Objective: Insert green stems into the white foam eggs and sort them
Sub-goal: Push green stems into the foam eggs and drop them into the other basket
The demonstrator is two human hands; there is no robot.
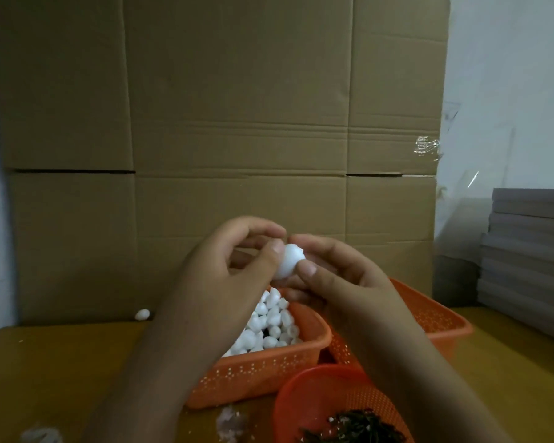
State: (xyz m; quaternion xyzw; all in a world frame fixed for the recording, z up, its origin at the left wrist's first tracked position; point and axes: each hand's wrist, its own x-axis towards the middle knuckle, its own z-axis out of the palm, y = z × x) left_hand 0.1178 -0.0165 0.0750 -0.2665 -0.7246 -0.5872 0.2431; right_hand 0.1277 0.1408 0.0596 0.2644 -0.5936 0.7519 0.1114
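A white foam egg [289, 260] is held up in front of me between both hands. My left hand [234, 266] pinches its left side with thumb and curled fingers. My right hand [336, 276] grips its right side, thumb on the front. No green stem shows at the egg; the fingers hide its far side. Below the hands, an orange basket [263, 369] holds several loose white foam eggs [269, 324]. A round orange basket [304, 398] at the bottom holds dark green stems [355, 426].
A second orange basket [442, 321] stands at the right behind my right wrist. One stray foam egg [142, 314] lies at the foot of the tall cardboard wall [224, 123]. Grey stacked sheets [531, 251] sit at the far right. Foam scraps [231, 423] litter the wooden table [61, 372].
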